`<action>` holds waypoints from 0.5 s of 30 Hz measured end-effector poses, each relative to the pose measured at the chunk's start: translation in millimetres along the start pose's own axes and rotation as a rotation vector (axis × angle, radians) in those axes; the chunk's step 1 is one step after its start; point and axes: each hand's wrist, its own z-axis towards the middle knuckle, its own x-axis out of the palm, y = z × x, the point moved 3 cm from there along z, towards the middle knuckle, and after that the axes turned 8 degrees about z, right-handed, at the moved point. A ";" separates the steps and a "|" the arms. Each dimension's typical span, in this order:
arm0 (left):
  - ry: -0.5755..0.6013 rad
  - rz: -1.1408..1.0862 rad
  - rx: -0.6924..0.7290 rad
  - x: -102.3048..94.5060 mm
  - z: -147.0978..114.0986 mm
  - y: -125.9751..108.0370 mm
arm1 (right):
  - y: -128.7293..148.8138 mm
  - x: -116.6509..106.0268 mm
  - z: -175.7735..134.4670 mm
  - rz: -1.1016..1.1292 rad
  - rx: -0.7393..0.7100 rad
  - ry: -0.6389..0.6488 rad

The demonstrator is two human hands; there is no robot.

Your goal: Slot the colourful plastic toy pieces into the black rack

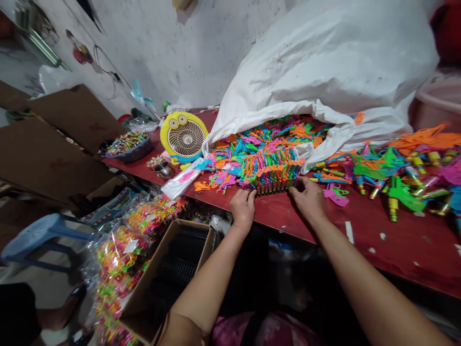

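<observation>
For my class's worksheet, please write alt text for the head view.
A person's left hand and right hand touch opposite ends of a row of colourful plastic pieces on a red table; behind, a white sack spills more.

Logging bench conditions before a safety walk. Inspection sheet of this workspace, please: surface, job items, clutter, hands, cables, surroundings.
Surface: red table, white scraps on it.
Job items: row of colourful toys on a black strip; heap behind, spilling from white sack.
Clutter: loose toys at right; fan, cup and filled basin at left.
Hands: left and right at opposite ends of the strip; firmness of grip unclear.
Cables: dark cord on the wall, its far end unclear.
Surroundings: carton of black strips, bagged pieces and blue stool below the table; another person's leg lower left.
</observation>
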 end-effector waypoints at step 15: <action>0.186 -0.041 -0.239 10.9 10.5 2.6 | 14.6 -4.0 1.5 -0.094 -0.117 0.044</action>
